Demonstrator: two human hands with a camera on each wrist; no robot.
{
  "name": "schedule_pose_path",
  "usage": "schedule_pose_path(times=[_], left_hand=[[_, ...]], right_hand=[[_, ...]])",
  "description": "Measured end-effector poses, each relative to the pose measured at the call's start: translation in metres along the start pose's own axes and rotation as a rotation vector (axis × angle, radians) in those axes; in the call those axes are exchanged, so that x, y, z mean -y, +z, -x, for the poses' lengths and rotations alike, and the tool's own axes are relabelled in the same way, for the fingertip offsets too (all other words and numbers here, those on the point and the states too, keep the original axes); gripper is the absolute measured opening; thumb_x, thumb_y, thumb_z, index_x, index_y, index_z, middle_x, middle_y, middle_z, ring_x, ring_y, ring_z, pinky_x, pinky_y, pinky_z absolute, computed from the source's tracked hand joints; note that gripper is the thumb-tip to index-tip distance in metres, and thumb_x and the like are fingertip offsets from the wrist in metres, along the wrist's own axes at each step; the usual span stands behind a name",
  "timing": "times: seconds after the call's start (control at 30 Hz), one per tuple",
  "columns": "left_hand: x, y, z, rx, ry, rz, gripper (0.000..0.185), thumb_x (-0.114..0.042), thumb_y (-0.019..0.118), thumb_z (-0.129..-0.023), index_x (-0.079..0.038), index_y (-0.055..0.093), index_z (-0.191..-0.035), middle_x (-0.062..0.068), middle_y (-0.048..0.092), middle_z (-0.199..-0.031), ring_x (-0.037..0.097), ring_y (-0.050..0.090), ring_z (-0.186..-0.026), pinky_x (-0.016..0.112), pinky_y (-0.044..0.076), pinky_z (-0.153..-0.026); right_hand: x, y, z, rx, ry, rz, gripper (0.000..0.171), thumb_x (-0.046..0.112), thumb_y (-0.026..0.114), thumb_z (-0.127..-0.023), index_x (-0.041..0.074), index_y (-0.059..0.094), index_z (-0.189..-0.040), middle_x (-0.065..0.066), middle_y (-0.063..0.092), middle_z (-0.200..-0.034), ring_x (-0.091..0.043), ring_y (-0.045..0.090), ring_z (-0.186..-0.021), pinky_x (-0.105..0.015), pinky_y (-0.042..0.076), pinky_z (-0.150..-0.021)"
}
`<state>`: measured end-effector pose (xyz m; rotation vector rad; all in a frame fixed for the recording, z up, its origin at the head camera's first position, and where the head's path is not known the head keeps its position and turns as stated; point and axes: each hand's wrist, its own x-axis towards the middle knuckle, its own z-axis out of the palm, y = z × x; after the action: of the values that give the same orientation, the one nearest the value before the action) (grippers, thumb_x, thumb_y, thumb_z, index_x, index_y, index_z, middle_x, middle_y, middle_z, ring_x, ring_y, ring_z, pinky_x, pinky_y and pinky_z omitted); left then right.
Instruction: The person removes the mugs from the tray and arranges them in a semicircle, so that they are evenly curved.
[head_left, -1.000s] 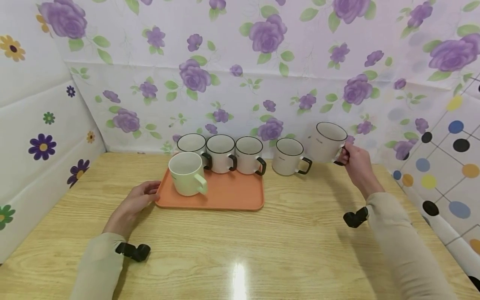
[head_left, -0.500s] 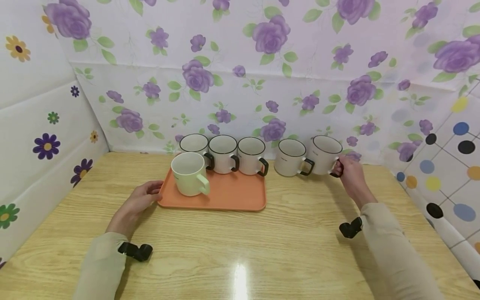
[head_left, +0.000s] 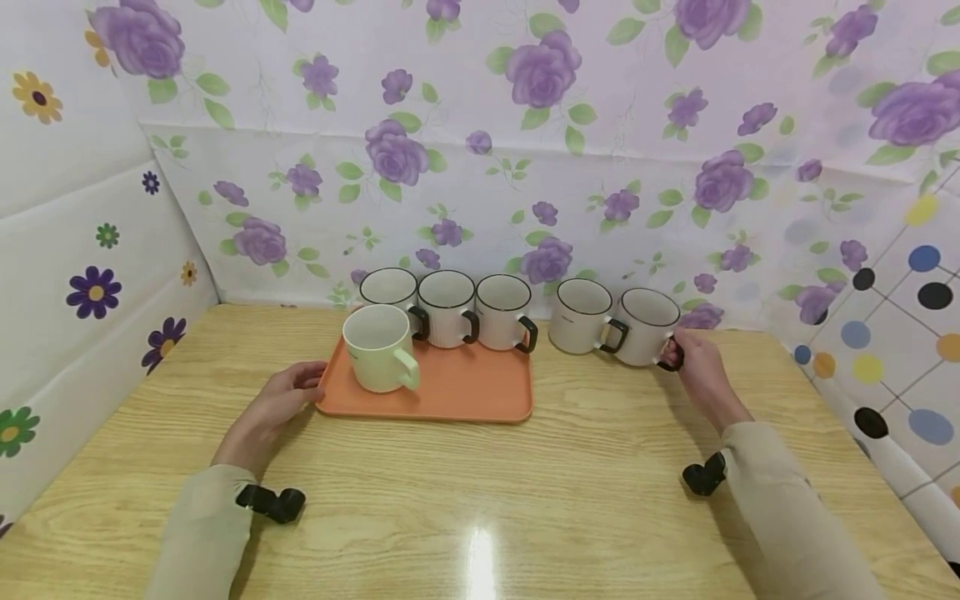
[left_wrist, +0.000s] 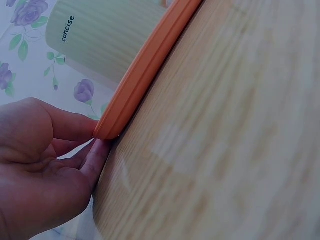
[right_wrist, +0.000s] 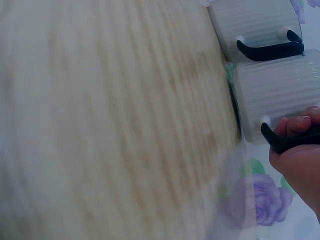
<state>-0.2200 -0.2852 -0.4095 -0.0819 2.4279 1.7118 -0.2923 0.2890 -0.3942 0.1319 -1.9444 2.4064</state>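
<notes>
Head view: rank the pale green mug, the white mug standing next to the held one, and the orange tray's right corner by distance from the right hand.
1. White mug, just left of the held mug in the right hand.
2. Orange tray, its right corner farther left.
3. Pale green mug, on the tray's left end.
</notes>
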Motion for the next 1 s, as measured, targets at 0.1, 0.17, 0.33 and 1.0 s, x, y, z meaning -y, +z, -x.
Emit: schedule_pose_path(times=[0.1,0.17,0.33,1.0], left_hand=[[-0.0009,0.0008,0.0005,0.002,0.010,0.001,0.056,0.005,0.047,-0.096,0.013,0.023,-0.146,0.033,0.031,-0.144,0.042,0.032,-0.132,0.050,0.029,-0.106],[-0.0010,0.0008,0.0007,0.002,0.018,-0.001,0.056,0.006,0.047,-0.096,0.013,0.023,-0.146,0.034,0.031,-0.144,0.042,0.032,-0.131,0.050,0.029,-0.105],[0.0000,0.0002,0.0012,0.009,0.023,-0.001,0.055,0.004,0.046,-0.097,0.013,0.022,-0.146,0.034,0.030,-0.144,0.043,0.032,-0.131,0.050,0.030,-0.105],[0.0000,-0.0009,0.0018,0.022,0.019,-0.024,0.056,0.001,0.046,-0.098,0.012,0.021,-0.147,0.033,0.031,-0.144,0.043,0.032,-0.131,0.049,0.033,-0.101]], right_hand=[[-0.0022,0.0003,0.0029,0.003,0.006,0.034,0.035,0.011,0.034,-0.106,0.003,0.048,-0.074,0.000,0.043,-0.069,-0.012,0.041,-0.065,-0.024,0.039,-0.064],[-0.0032,0.0008,0.0047,0.010,0.009,0.050,0.035,0.014,0.035,-0.106,0.002,0.047,-0.076,-0.001,0.043,-0.070,-0.012,0.041,-0.066,-0.024,0.039,-0.065],[-0.0040,0.0035,0.0075,0.049,0.007,0.050,0.035,0.016,0.036,-0.106,0.001,0.047,-0.077,-0.002,0.042,-0.071,-0.013,0.041,-0.067,-0.026,0.037,-0.066],[-0.0047,0.0031,0.0094,0.123,0.011,0.129,0.032,0.021,0.041,-0.105,-0.001,0.052,-0.084,-0.001,0.050,-0.079,-0.011,0.048,-0.072,-0.024,0.043,-0.070]])
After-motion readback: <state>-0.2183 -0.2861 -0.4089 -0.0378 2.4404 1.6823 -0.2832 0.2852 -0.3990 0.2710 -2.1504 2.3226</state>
